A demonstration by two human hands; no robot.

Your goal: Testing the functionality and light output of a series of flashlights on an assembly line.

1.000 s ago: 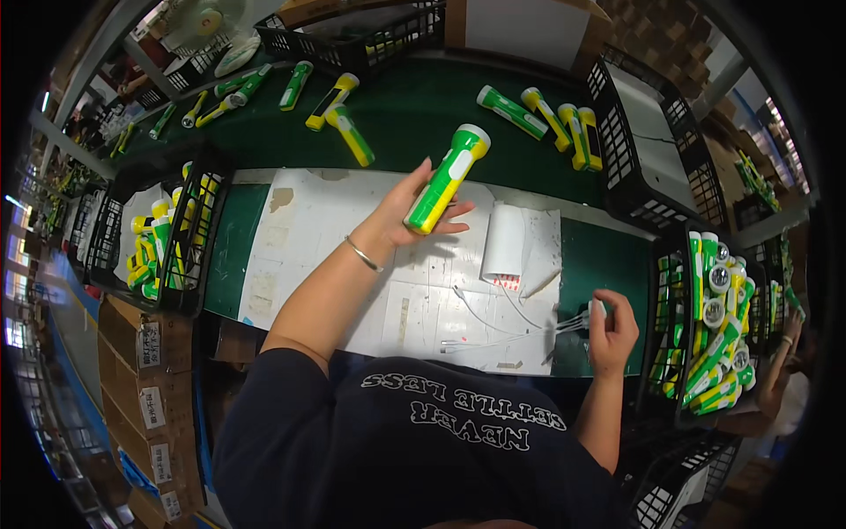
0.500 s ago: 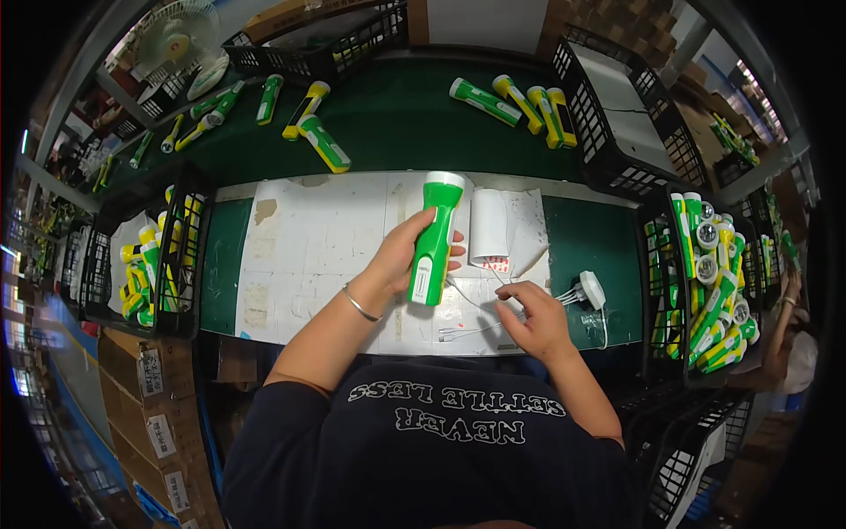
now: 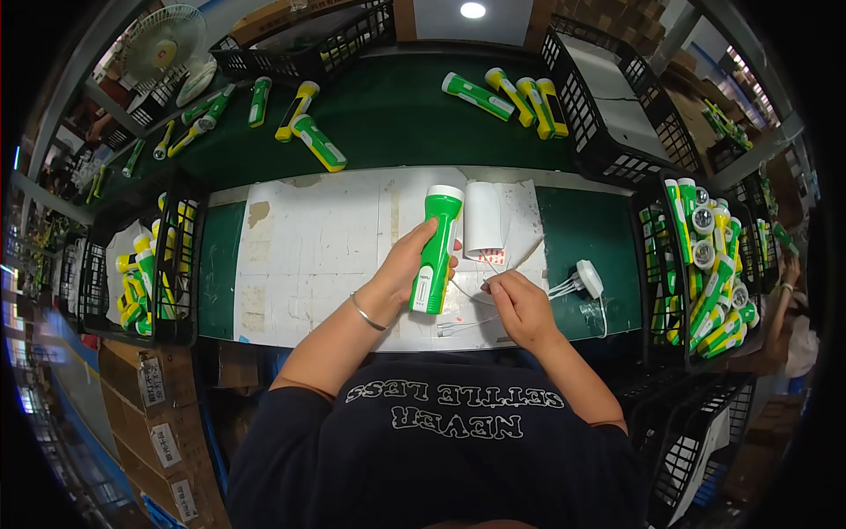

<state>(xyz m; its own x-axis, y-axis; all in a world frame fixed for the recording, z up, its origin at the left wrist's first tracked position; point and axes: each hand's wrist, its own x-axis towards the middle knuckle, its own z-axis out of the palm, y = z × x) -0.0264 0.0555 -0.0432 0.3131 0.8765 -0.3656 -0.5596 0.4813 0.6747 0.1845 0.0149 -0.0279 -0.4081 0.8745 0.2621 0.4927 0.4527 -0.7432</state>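
Note:
My left hand (image 3: 408,266) is wrapped round a green and yellow flashlight (image 3: 434,256) with a white head, held above the white work surface (image 3: 308,256) with its head pointing away from me. My right hand (image 3: 523,309) is closed in a pinch, a short way right of the flashlight's lower end. A thin white cable (image 3: 471,295) runs to its fingertips, and a small dark tip shows there. Other white cable ends (image 3: 454,330) lie beside that hand. Cables also come from a white charger block (image 3: 588,279) to the right.
A curled white sheet (image 3: 482,220) lies beyond my right hand. Several flashlights (image 3: 317,141) are spread on the green table (image 3: 379,115). Black crates of flashlights stand at the left (image 3: 181,328) and right (image 3: 648,300). A bright round light spot (image 3: 473,11) falls on a grey board at the back.
The flashlight has lowered slightly toward me. My right hand has moved left and its fingers have closed into a pinch. A bright spot has appeared on the back board.

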